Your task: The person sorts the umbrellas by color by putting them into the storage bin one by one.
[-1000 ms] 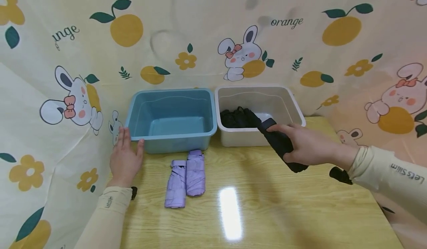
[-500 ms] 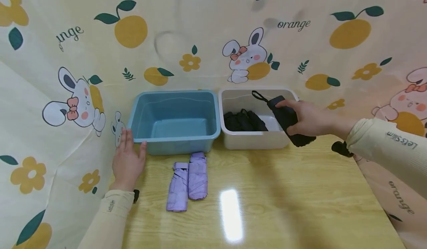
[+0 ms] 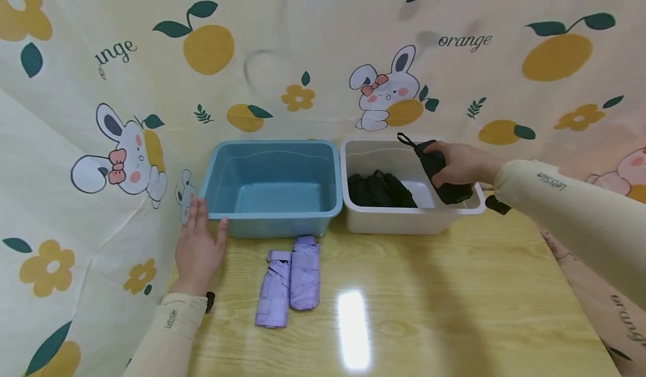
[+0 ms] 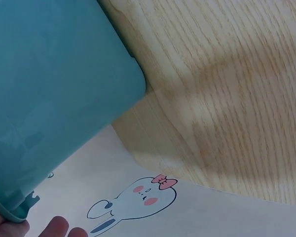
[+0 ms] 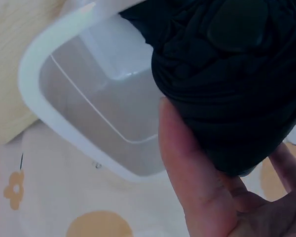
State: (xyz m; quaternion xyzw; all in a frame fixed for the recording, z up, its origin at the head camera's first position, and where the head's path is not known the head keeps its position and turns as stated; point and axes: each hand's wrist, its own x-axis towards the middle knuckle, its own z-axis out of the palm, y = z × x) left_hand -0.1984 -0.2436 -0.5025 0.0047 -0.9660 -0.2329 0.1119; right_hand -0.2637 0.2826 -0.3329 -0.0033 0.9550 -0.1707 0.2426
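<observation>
My right hand (image 3: 456,162) grips a folded black umbrella (image 3: 440,171) over the right part of the white bin (image 3: 398,220); its strap loop sticks up at the far end. In the right wrist view the black umbrella (image 5: 227,84) fills the frame, held by my right hand (image 5: 197,187) above the white bin (image 5: 49,98). Another black umbrella (image 3: 381,189) lies inside that bin. My left hand (image 3: 199,248) lies flat on the table against the front left corner of the blue bin (image 3: 275,223), which is empty. Two folded purple umbrellas (image 3: 290,280) lie side by side in front of it.
The wooden table (image 3: 429,304) carries both bins along its back edge, against a cartoon-print curtain (image 3: 303,51) that also wraps the left side. In the left wrist view the blue bin's (image 4: 54,89) corner sits near the table's (image 4: 227,98) left edge.
My right hand has carried the black umbrella from the front of the white bin up and back, and now holds it over the bin's right part. The left hand stayed put.
</observation>
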